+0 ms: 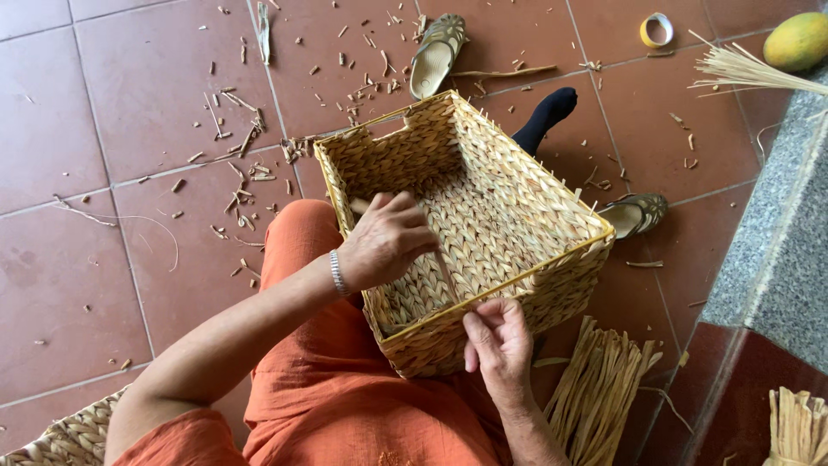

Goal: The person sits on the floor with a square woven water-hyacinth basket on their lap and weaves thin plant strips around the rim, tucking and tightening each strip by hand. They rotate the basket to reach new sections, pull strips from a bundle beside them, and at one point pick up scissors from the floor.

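Note:
A rectangular woven straw basket point(517, 216) with a yellow wire rim rests on my lap, over orange trousers. My left hand point(388, 240) reaches inside it, fingers curled on a flat straw strand point(446, 274) against the woven floor. My right hand point(496, 341) pinches the near rim and the outer wall of the basket, where the same strand comes over the edge. A metal bracelet sits on my left wrist.
A bundle of dried straw strands point(599, 388) lies by my right side, another point(798, 427) at the bottom right. Straw scraps litter the red tiled floor point(129, 112). Two sandals point(435, 52) point(636, 213), a tape roll point(657, 29), a stone ledge point(776, 250) with a yellow-green fruit point(798, 40).

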